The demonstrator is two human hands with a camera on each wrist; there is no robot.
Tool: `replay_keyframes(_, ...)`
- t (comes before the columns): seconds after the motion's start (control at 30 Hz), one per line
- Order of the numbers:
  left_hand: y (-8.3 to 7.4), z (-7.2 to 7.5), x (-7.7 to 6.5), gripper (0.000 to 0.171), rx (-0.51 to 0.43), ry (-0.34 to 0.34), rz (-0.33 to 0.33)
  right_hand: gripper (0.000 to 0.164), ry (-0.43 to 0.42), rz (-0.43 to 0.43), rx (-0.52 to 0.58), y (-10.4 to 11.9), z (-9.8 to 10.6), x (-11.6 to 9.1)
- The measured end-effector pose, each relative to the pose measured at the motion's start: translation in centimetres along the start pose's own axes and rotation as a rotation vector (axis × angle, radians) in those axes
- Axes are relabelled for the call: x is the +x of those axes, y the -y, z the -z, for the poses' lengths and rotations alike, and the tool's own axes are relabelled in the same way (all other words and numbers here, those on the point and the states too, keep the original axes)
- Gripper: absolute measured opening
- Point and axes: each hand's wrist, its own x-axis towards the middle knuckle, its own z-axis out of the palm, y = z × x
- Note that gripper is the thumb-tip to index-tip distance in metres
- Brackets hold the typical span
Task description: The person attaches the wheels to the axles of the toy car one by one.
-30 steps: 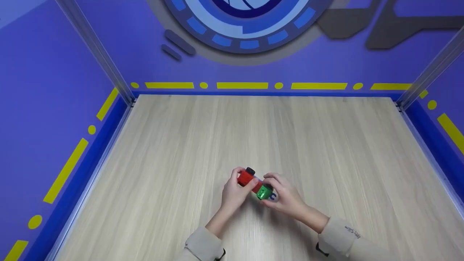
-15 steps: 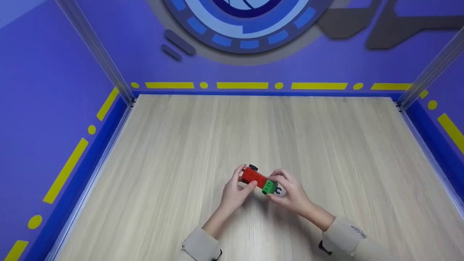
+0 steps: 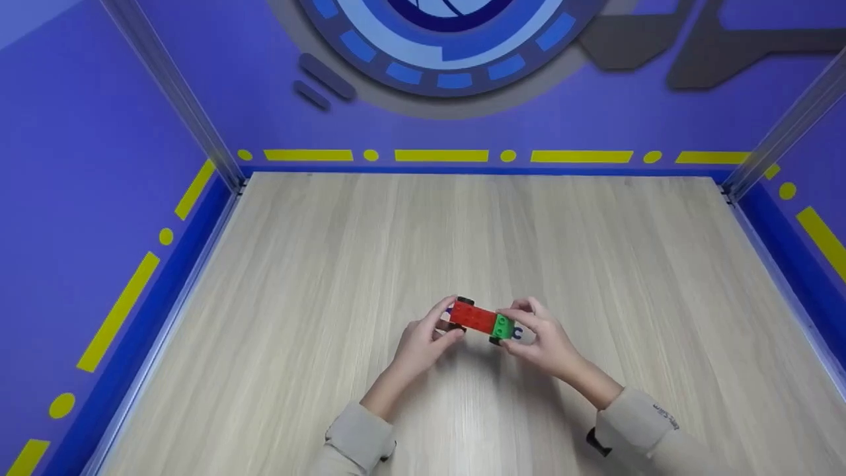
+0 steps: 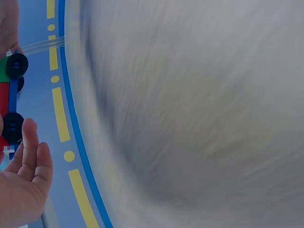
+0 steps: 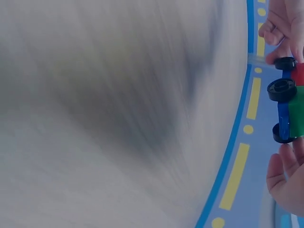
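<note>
Both hands hold a toy brick car (image 3: 473, 317) between them, above the wooden tabletop in the head view. It has a long red brick (image 3: 470, 316), a green brick (image 3: 503, 325) with studs at its right end, and a blue wheeled base (image 5: 284, 118) with black wheels (image 4: 17, 65). My left hand (image 3: 423, 340) pinches the red end between thumb and fingers. My right hand (image 3: 547, 340) grips the green end likewise. Past the green brick a dark blue C-shaped piece (image 3: 517, 333) shows. In both wrist views the car is cut off by the frame edge.
The light wooden tabletop (image 3: 370, 264) stretches around the hands. Blue-purple panels (image 3: 92, 198) with yellow dashes stand at its back and sides. Metal posts (image 3: 178, 92) rise at the back corners.
The car has moved right and slightly away, and turned so it lies closer to level across the view. My right hand has moved right and up with it; both hands keep their grip.
</note>
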Motion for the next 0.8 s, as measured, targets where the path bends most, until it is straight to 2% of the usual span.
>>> replay_keyframes(0.17, -0.1, 0.1, 0.8, 0.056, 0.077, 0.005, -0.003, 0.042, 0.02, -0.069, 0.024, -0.6, 0.3, 0.2)
replay_keyframes(0.33, -0.4, -0.1, 1.8, 0.053, 0.156, -0.012, -0.023, 0.043, 0.029, -0.08, 0.018, -1.4, 0.5, 0.5)
replay_keyframes(0.57, -0.8, -0.5, 3.7, 0.048, 0.296, -0.074, -0.035, 0.044, -0.005, -0.083, -0.03, -2.6, 0.7, 1.4)
replay_keyframes(0.8, -0.6, -1.2, 5.9, 0.048, 0.428, -0.138, -0.016, 0.044, -0.007, -0.153, -0.019, -4.0, 0.8, 3.0)
